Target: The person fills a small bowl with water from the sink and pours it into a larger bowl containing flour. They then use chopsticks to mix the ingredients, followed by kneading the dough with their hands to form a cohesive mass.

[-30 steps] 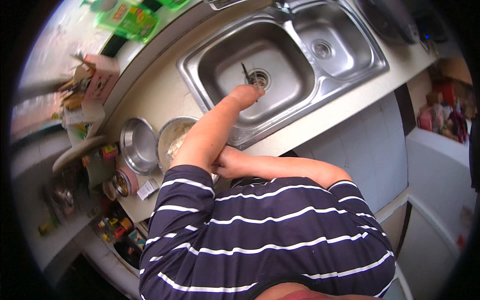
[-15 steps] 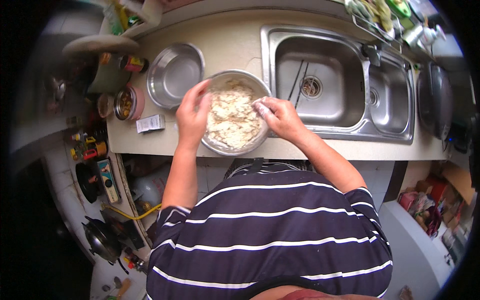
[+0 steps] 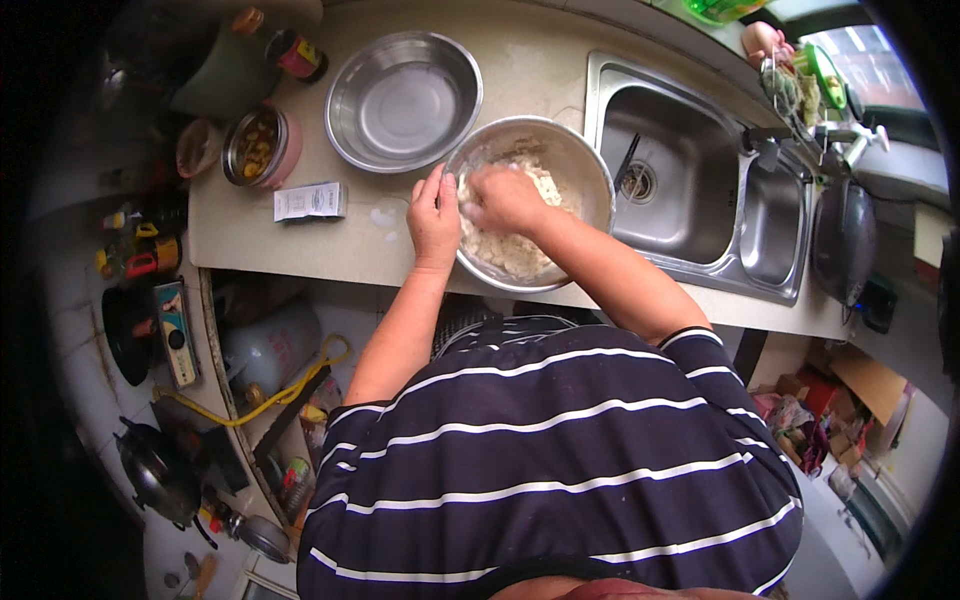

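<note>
A round metal bowl [image 3: 597, 180] holds pale, crumbly flour dough [image 3: 515, 255] at the counter's front edge. My left hand [image 3: 434, 222] grips the bowl's left rim, its fingers closed against the side. Down inside the bowl, my right hand [image 3: 507, 202] is curled into the dough; motion blurs its fingertips and the dough partly hides them. White flour clings to that hand. Just behind and to the left stands a second metal bowl [image 3: 400, 100], wider, with nothing in it.
Right of the bowl is a double steel sink [image 3: 690, 215] with dark chopsticks [image 3: 628, 155]. To the left are a small white box [image 3: 310, 202], a pink container [image 3: 287, 150] of yellowish pieces and a dark bottle [image 3: 297, 55]. A gas cylinder [image 3: 275, 345] stands under the counter.
My right hand has moved from the bowl's right rim into the dough and curled up. My left hand has closed on the left rim. The view has shifted.
</note>
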### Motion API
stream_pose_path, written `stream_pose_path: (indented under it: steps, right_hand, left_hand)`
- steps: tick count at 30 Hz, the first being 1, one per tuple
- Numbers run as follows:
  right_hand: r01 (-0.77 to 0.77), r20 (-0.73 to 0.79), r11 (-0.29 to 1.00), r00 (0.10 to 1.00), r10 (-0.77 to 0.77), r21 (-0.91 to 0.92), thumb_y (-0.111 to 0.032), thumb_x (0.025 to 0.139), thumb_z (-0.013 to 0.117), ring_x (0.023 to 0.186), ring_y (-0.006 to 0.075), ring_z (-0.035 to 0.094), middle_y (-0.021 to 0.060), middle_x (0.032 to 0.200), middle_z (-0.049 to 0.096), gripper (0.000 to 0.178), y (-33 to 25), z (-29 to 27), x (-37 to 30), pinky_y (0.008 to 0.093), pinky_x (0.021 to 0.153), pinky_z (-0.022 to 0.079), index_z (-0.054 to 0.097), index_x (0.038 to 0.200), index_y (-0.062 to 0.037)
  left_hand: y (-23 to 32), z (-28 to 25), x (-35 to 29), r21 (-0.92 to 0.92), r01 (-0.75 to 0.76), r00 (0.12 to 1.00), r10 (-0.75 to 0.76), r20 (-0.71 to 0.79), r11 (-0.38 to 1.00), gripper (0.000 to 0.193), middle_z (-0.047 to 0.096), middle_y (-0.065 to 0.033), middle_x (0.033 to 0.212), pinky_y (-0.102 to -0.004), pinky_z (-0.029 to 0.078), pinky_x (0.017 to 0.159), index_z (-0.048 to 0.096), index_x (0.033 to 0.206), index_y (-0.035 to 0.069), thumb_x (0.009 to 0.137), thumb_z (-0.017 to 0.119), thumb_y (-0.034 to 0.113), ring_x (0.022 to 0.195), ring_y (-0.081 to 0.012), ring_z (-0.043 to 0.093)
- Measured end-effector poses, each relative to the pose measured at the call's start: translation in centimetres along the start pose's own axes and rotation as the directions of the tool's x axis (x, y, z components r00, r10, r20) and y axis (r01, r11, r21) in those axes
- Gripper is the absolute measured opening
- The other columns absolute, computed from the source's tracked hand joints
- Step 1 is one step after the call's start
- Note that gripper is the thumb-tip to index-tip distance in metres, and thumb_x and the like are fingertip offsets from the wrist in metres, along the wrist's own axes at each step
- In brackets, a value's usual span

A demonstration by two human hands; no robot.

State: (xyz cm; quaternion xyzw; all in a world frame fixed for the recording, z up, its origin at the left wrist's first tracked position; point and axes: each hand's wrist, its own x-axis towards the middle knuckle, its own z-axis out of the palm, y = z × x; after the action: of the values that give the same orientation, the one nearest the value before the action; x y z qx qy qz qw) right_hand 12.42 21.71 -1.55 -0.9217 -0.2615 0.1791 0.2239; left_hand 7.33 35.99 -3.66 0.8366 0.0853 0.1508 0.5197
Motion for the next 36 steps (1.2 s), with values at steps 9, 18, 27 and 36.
stream_pose_path:
  steps: [9, 18, 27, 36]
  right_hand:
    - [0.287, 0.147, 0.912, 0.956, -0.253, -0.294, -0.025, 0.085, 0.059, 0.106, 0.0315, 0.06, 0.0139, 0.118, 0.059, 0.041, -0.5, -0.8, -7.7, 0.0475, 0.084, 0.049, 0.06, 0.125, -0.0129]
    - [0.019, -0.024, 0.955, 0.999, -0.027, -0.297, -0.013, 0.082, 0.059, 0.087, 0.0335, 0.066, 0.0172, 0.098, 0.062, 0.042, 1.5, 2.4, -1.6, 0.0444, 0.071, 0.055, 0.054, 0.124, -0.0081]
    - [0.067, 0.102, 0.893, 0.994, -0.024, -0.445, -0.024, 0.089, 0.059, 0.112, 0.0348, 0.059, 0.0177, 0.122, 0.056, 0.051, 3.0, -5.2, -6.2, 0.0458, 0.083, 0.052, 0.051, 0.139, -0.0319]
    - [0.447, 0.542, 0.811, 0.817, -0.197, -0.378, -0.015, 0.09, 0.05, 0.1, 0.0379, 0.063, 0.025, 0.127, 0.049, 0.044, -0.7, -1.4, -6.3, 0.0418, 0.072, 0.059, 0.053, 0.133, -0.025]
  left_hand:
    - [0.5, 0.4, 0.7, -0.037, 0.06, 0.998, -0.059, 0.022, 0.997, 0.025, 0.062, -0.0132, 0.086, -0.0358, 0.049, 0.068, 0.069, 0.115, 0.003, 0.096, 0.061, 0.018, 0.074, -0.0251, 0.062]
    - [0.0, 0.3, 1.0, -0.093, -0.043, 0.999, 0.045, 0.027, 0.995, 0.026, 0.063, -0.0145, 0.086, -0.0358, 0.05, 0.068, 0.068, 0.115, 0.001, 0.097, 0.06, 0.018, 0.074, -0.0266, 0.063]
    - [-0.1, 0.5, 1.1, -0.034, -0.027, 1.0, 0.027, -0.003, 0.999, 0.026, 0.063, -0.014, 0.083, -0.0369, 0.05, 0.067, 0.07, 0.114, 0.003, 0.096, 0.061, 0.021, 0.072, -0.0272, 0.063]
    - [0.2, 0.6, 1.0, -0.028, 0.02, 0.999, -0.019, 0.028, 0.999, 0.026, 0.064, -0.0142, 0.087, -0.0375, 0.05, 0.07, 0.069, 0.115, 0.004, 0.097, 0.06, 0.02, 0.076, -0.0281, 0.064]
